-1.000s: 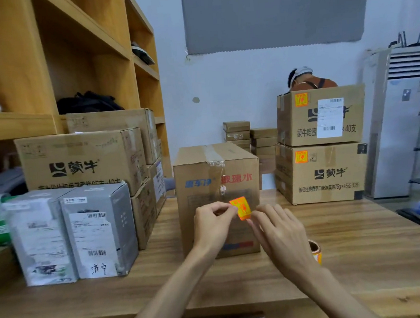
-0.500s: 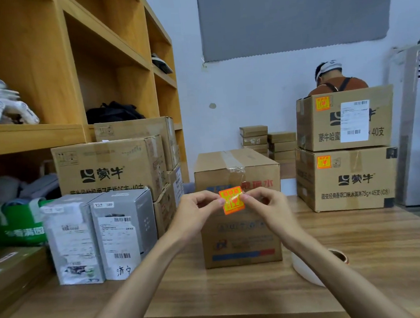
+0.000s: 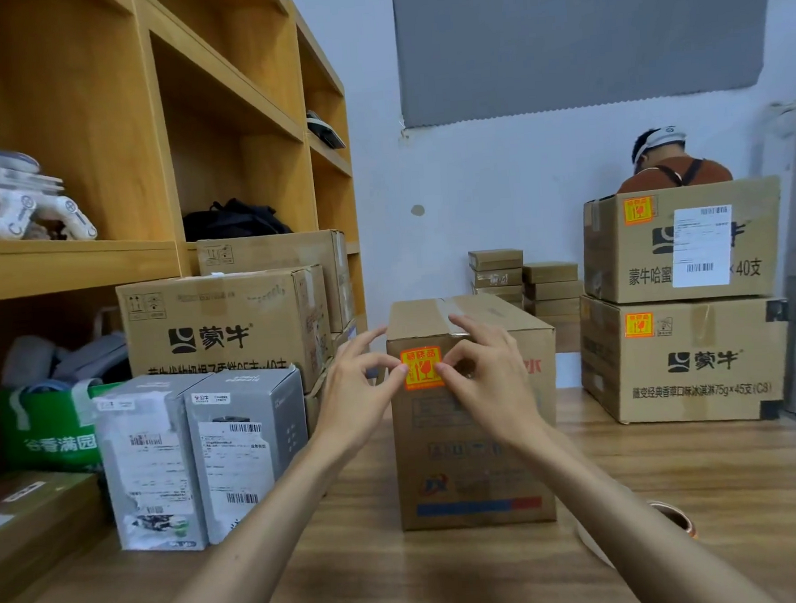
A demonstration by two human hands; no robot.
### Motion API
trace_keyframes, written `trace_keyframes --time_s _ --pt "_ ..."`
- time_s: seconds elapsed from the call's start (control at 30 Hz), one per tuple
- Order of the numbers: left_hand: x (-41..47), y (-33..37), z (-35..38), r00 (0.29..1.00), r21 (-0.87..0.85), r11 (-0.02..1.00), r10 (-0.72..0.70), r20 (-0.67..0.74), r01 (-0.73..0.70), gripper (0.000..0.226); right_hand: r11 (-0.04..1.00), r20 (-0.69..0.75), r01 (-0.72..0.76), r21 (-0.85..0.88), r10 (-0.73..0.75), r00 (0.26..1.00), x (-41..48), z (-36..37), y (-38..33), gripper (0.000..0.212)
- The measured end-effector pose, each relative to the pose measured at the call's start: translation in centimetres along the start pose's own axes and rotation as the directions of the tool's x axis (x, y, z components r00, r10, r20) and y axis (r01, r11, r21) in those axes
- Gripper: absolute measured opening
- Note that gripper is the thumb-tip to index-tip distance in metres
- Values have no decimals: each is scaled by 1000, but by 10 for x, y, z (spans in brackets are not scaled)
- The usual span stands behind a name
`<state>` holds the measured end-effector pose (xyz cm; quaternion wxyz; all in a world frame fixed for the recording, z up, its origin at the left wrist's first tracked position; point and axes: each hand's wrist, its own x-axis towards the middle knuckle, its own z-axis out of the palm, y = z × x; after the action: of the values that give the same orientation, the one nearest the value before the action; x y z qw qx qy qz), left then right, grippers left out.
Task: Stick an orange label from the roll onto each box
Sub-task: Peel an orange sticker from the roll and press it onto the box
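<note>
An orange label (image 3: 421, 368) lies against the top left of the front face of a brown cardboard box (image 3: 475, 455) standing in the middle of the wooden table (image 3: 677, 470). My left hand (image 3: 359, 392) pinches the label's left edge with thumb and forefinger. On the other edge, my right hand (image 3: 485, 380) pinches it the same way. The label roll (image 3: 670, 520) lies on the table at the right, partly hidden behind my right forearm.
Two stacked cartons (image 3: 685, 302) at the right each carry an orange label, and a person (image 3: 672, 163) sits behind them. Two grey boxes (image 3: 200, 458) and larger cartons (image 3: 230, 325) stand at the left under wooden shelves (image 3: 76, 260). Small flat boxes (image 3: 525, 279) are piled at the back.
Both hands carried the label from mid-air up and forward to the box's upper front face. The view has moved closer and turned left.
</note>
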<state>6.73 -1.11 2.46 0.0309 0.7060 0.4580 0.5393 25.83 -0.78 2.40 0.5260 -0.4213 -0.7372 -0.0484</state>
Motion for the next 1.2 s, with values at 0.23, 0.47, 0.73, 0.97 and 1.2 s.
trace_keyframes --time_s 0.23,0.47,0.73,0.97,1.2 --pt "14 -10 4 999 -19 999 -33 12 33 8 999 -18 -6 -34 6 1000 11 18 8 13" --pt "18 -17 10 1000 22 1000 -13 -20 14 11 996 -84 13 -86 -21 996 14 29 15 15" --pt "20 -19 16 997 115 993 37 -69 -29 14 984 -155 28 -176 -56 986 13 39 19 18" --pt "21 -11 19 990 337 940 93 -105 -53 16 969 -181 20 -246 -66 981 15 45 19 19" --pt "23 -10 16 986 429 902 118 -121 -55 22 954 -177 24 -299 -80 981 18 36 10 30"
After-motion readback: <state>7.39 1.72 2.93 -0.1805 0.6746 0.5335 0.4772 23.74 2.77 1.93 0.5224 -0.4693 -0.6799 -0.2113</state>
